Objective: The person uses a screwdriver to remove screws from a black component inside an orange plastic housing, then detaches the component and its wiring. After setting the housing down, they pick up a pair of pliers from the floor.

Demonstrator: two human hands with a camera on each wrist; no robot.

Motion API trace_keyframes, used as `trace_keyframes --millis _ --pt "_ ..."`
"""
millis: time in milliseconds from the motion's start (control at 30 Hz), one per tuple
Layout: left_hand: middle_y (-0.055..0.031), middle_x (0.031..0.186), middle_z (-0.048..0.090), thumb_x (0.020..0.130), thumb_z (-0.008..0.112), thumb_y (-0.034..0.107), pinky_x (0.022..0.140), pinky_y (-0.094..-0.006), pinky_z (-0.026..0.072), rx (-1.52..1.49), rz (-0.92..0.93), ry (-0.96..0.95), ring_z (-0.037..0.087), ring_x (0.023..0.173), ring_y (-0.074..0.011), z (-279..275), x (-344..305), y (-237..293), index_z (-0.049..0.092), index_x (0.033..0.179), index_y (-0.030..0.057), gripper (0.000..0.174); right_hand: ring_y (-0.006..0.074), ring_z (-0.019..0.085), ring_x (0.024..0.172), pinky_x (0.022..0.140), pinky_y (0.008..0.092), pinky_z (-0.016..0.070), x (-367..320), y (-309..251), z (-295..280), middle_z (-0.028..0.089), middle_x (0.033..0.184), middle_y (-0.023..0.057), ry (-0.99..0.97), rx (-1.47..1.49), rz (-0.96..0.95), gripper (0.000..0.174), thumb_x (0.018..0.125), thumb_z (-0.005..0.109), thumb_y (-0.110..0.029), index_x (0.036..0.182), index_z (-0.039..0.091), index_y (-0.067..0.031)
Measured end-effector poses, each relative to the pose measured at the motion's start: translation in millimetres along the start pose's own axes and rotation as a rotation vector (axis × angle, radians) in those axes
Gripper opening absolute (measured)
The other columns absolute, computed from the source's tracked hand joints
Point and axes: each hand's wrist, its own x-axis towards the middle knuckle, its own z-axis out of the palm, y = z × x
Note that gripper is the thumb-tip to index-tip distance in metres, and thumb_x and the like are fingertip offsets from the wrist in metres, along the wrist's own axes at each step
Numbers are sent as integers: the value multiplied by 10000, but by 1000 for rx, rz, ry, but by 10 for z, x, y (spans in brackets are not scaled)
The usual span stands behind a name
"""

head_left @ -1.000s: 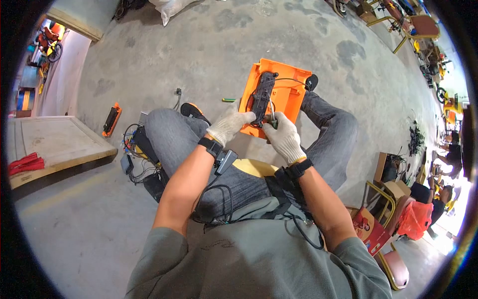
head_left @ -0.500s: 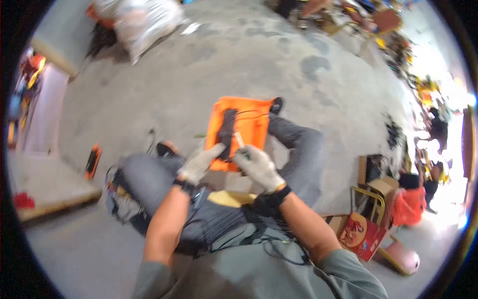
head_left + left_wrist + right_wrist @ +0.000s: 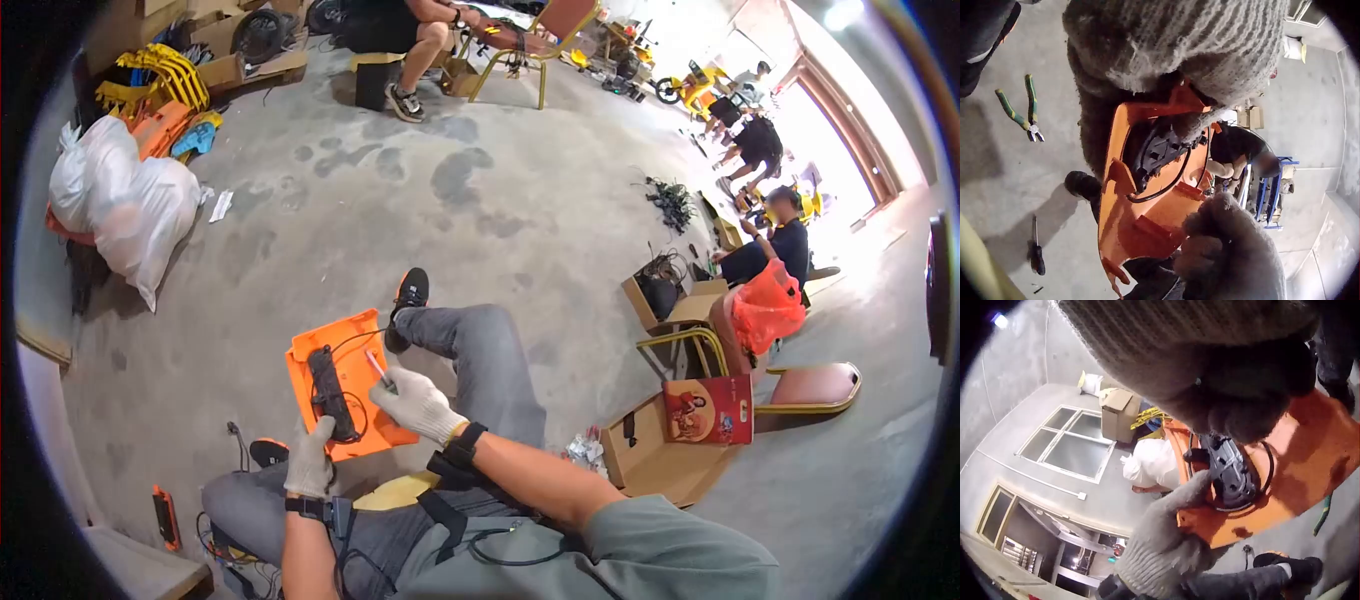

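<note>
My gloved left hand [image 3: 312, 460] grips the near left edge of an orange plastic cover [image 3: 358, 375], its thumb against a long black plastic part [image 3: 326, 385] lying inside. A thin black cable runs from this part across the cover; the right wrist view shows the ribbed black part [image 3: 1232, 475] close up. My gloved right hand [image 3: 415, 403] holds a screwdriver [image 3: 377, 366] over the cover's right side, shaft pointing up and away. The curled fingers hide most of its handle.
Green-handled pliers [image 3: 1034, 125] and another screwdriver [image 3: 1036, 253] lie on the floor. An orange-and-black piece [image 3: 165, 518] is at lower left, near cables. White sacks [image 3: 130, 200] stand at far left. Cardboard boxes [image 3: 640, 460] and chairs [image 3: 815, 388] are at right; other people sit farther off.
The head view has swung right and up, so the cover and hands now appear lower left. The right hand with the screwdriver has drawn back from the black part; the left hand keeps its grip.
</note>
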Motion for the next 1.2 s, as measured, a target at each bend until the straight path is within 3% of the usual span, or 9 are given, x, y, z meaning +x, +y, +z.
trace_keyframes --millis 233,300,367,400,700,900,1000,1133,1200 --pt "-78 1099 707 987 651 64 866 -370 596 -76 47 -23 715 1005 -219 -86 64 -132 647 1237 -1 258 448 686 1026 932 532 518 218 300 -233 714 1055 234 407 -15 4 470 923 707 -396 1198 626 -25" --pt "-80 1142 695 986 641 47 888 -374 597 -73 13 -16 709 1032 -224 -108 78 -145 620 1282 -1 301 357 726 852 797 473 567 247 361 -266 720 918 175 300 44 22 473 930 697 -400 1184 626 -8" --pt "-87 1203 678 986 623 28 914 -381 597 -102 43 21 704 1049 -239 -31 29 -96 578 1344 2 362 208 678 656 629 368 559 298 480 -251 686 793 94 -282 424 235 453 942 675 -401 1162 629 -7" --pt "-87 1203 678 986 623 28 914 -381 597 -105 50 21 704 1049 -239 -22 31 -73 578 1344 2 362 101 590 561 528 284 499 250 422 -212 637 715 37 -256 438 203 440 955 652 -406 1133 628 -4" --pt "-94 1229 684 977 621 -4 937 -399 593 -155 9 26 703 1059 -250 -258 207 -361 594 1341 -18 365 95 567 543 503 279 479 127 132 -316 576 760 14 -334 471 163 509 1004 601 -439 1299 593 -24" --pt "-113 1250 663 964 626 -24 925 -385 588 -73 12 -5 694 1059 -243 -89 75 -83 501 1433 -30 485 155 637 686 620 336 525 163 136 -269 614 830 69 -339 217 92 550 898 704 -424 1241 596 -7" --pt "-121 1279 646 957 630 -26 937 -383 578 -22 8 -25 678 1093 -251 -135 69 -36 471 1461 -31 529 334 694 843 780 447 532 282 390 -82 668 892 215 -227 102 -4 476 879 691 -389 1129 617 10" --pt "-128 1304 634 965 634 -2 966 -395 566 79 -11 -28 663 1130 -276 -21 -11 107 446 1489 -45 559 221 707 711 667 374 563 344 491 -15 706 852 153 -174 -42 -68 450 902 696 -318 1211 645 5" --pt "-124 1292 639 971 636 12 964 -392 564 87 -3 -37 665 1121 -271 -27 -1 107 461 1477 -52 539 446 676 963 855 492 514 319 437 -74 675 960 287 -178 -15 -61 432 874 671 -351 1103 619 11"
